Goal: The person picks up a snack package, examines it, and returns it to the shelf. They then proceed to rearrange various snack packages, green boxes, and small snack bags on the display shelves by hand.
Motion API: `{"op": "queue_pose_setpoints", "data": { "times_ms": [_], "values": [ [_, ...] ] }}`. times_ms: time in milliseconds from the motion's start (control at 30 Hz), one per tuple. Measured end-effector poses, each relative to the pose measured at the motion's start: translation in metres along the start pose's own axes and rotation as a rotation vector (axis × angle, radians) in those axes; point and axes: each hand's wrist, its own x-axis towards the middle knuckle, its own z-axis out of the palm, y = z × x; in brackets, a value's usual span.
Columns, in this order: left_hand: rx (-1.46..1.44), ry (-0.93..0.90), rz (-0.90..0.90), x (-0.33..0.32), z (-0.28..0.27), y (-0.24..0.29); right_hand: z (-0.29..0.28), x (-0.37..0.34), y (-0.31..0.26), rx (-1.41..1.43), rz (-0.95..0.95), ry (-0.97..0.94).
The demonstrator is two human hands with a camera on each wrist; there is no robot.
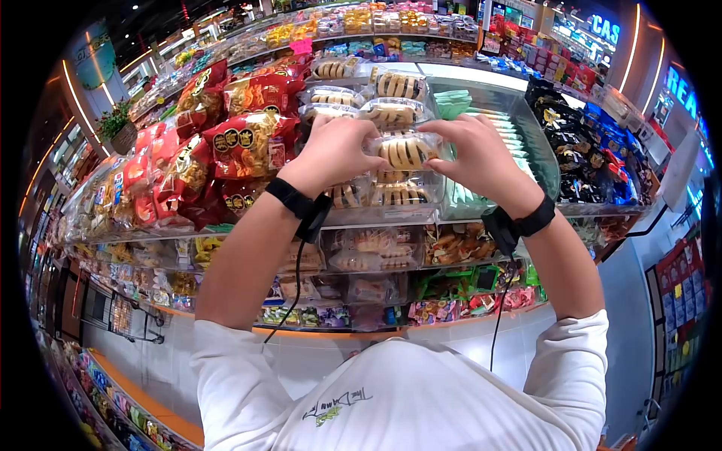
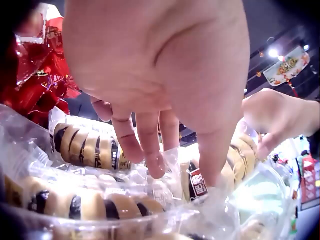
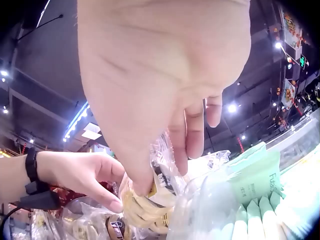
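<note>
A clear plastic pack of striped, sliced pastries [image 1: 407, 153] is held between both hands above a bin of similar packs. At its left end, my left hand [image 1: 336, 149] pinches the wrapper with thumb and fingers. The right hand [image 1: 481, 156] grips the opposite end, its thumb pressed against the pastries [image 3: 145, 212] in the right wrist view. Under and behind it sit more pastry packs [image 1: 395, 113]. In the left wrist view, another striped pack [image 2: 87, 145] lies beyond the left fingers, and the held pack's dark red label [image 2: 197, 183] shows by the thumb.
Red snack bags [image 1: 248, 143] are heaped to the left. Right of the pastries, a clear bin holds pale green packets [image 1: 504, 139], with black packets [image 1: 568, 143] beyond. Lower shelves [image 1: 368, 252] carry more bagged goods. A shopping cart [image 1: 124, 316] stands at lower left.
</note>
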Motion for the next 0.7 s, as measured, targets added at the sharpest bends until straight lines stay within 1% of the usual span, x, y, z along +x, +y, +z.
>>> {"op": "queue_pose_setpoints", "data": {
  "times_ms": [100,133,267,367,400,500,533,633,667,700],
  "values": [
    [-0.008,-0.029,-0.065,-0.001,-0.009,-0.004,0.003,0.01,-0.006,-0.078,0.033,-0.03],
    [-0.013,0.004,-0.066,-0.003,-0.009,-0.005,0.007,0.012,-0.006,-0.111,0.05,-0.046],
    [0.087,0.106,0.004,-0.006,0.005,-0.01,0.027,0.023,0.001,-0.343,0.039,-0.211],
    [0.106,0.066,-0.004,-0.007,0.003,0.005,0.034,0.02,0.008,-0.455,-0.098,-0.158],
    [0.16,0.094,0.048,-0.009,0.008,0.004,0.033,0.021,0.006,-0.499,-0.131,-0.173],
    [0.267,-0.009,0.082,-0.007,0.009,0.006,0.027,0.031,0.0,-0.575,-0.129,-0.286],
    [0.286,-0.034,0.074,-0.006,0.005,0.009,0.023,0.034,-0.001,-0.51,-0.091,-0.3],
    [0.356,-0.056,0.075,-0.003,0.002,0.01,0.028,0.036,0.004,-0.468,-0.087,-0.258],
    [0.345,0.016,0.109,-0.004,0.008,0.006,0.027,0.034,0.002,-0.485,-0.086,-0.293],
    [0.361,0.027,0.134,-0.005,0.013,0.002,0.031,0.03,0.002,-0.496,-0.139,-0.245]
  ]
}}
